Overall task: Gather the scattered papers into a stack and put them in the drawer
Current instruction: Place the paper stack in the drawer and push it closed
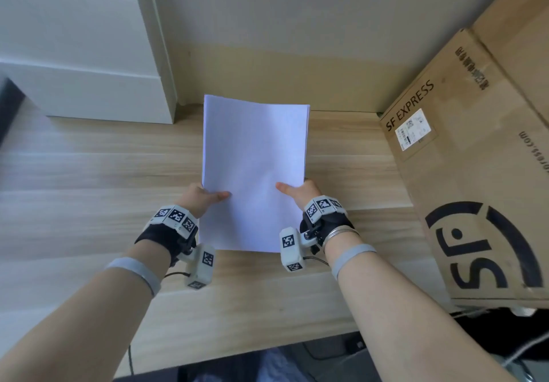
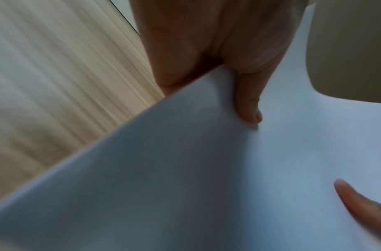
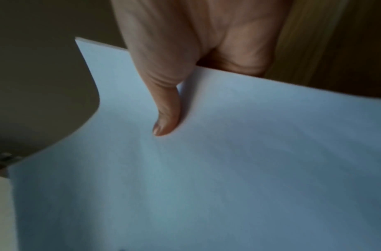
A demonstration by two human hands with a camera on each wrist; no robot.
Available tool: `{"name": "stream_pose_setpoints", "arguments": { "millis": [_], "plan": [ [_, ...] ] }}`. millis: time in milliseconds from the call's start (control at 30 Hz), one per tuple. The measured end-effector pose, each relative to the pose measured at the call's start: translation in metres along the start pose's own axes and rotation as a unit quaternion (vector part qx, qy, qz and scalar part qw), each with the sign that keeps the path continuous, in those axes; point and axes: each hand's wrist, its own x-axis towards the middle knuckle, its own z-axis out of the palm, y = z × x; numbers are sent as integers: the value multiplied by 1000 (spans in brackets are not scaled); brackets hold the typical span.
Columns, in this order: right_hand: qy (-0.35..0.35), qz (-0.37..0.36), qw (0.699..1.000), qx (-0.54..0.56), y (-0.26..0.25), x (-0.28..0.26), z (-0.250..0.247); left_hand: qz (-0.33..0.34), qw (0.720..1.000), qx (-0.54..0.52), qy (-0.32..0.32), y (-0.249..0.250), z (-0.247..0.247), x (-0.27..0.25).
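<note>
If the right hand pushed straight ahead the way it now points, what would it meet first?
Most likely the beige wall behind the desk. The right hand, gripping the paper stack, points away from the body; nothing shows between, though depth is unclear. The cardboard box stands off to its right.

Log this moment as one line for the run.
stage: papers gathered | paper stack: held above desk | left hand: thumb on top | right hand: thumb on top | drawer: not in view
</note>
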Motion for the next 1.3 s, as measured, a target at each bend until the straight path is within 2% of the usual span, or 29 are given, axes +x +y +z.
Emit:
{"name": "stream_pose_setpoints", "arguments": {
  "millis": [133,400,533,633,700,833,967,1100,1300],
  "plan": [
    [-45,50,994,-81,10,-8,4,-17,1000,-5,0,-18,0,-18],
    [-104,52,985,-129,45,-32,17,-60,997,-15,53,-62,14,-66],
    [-131,27,986,-103,73,-47,32,-90,991,-34,93,-98,17,-91],
    [-144,18,986,-82,89,-60,43,-109,990,-33,87,-147,13,-88],
    [-127,7,992,-11,99,-63,53,-130,988,-12,87,-153,12,-110],
    [-124,-14,986,113,104,-84,67,-124,986,-42,107,-159,7,-153],
    [-144,-33,983,105,114,-97,98,-130,984,-69,104,-184,-5,-180],
    [-176,-9,980,90,131,-114,137,-164,978,-100,81,-241,-38,-193],
    [-245,31,966,79,136,-172,185,-163,969,-171,72,-279,-67,-249]
  ]
}}
